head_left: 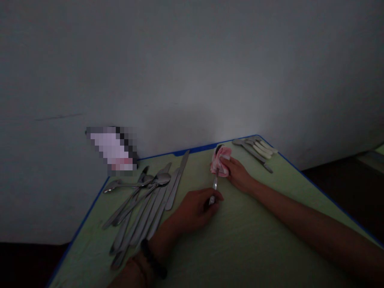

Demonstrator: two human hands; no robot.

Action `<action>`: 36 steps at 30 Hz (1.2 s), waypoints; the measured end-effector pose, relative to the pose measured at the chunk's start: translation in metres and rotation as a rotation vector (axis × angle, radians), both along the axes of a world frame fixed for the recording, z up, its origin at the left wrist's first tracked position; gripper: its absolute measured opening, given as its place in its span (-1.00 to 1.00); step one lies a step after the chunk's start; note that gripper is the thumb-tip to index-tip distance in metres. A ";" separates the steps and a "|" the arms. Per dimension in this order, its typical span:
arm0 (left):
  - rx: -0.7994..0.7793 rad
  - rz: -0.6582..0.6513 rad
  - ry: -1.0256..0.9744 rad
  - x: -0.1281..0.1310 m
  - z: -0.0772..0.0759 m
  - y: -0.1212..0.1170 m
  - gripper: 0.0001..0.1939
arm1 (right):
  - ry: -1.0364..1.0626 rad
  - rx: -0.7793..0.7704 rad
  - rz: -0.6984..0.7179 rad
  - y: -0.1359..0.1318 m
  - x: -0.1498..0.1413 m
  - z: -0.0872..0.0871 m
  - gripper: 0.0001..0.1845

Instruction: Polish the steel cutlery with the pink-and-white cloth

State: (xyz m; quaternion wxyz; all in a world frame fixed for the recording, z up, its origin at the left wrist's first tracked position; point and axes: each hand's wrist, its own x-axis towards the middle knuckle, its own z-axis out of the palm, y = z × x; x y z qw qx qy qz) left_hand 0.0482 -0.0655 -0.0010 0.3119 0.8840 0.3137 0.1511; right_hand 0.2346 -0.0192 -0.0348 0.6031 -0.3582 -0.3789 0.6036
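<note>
Smooth green tabletop (258, 232) | left fingers (213, 193) gripping slim, shiny metal utensil (215, 183) | right fingers (228, 162) clutching crumpled pink cloth (221, 167)

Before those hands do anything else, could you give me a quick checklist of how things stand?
1. Left fingers hold the utensil: ok.
2. Right fingers hold the pink cloth: ok.
3. Cloth touches the utensil: ok.
4. Utensil's type: cannot tell, partly covered.
5. Cutlery pile on the left free of overlaps: not ok, pieces cross.
6. Cutlery group on the right apart from the cloth: ok.
</note>
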 end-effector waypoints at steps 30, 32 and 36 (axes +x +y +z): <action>0.206 -0.143 0.167 -0.001 -0.005 0.002 -0.64 | -0.096 0.078 -0.010 0.000 -0.001 -0.004 -0.66; 0.194 -0.133 0.164 0.000 -0.004 0.002 -0.64 | -0.098 0.072 -0.007 0.000 0.000 -0.004 -0.66; 0.183 -0.113 0.169 0.000 -0.003 0.001 -0.64 | -0.106 0.073 -0.015 -0.001 -0.001 -0.004 -0.67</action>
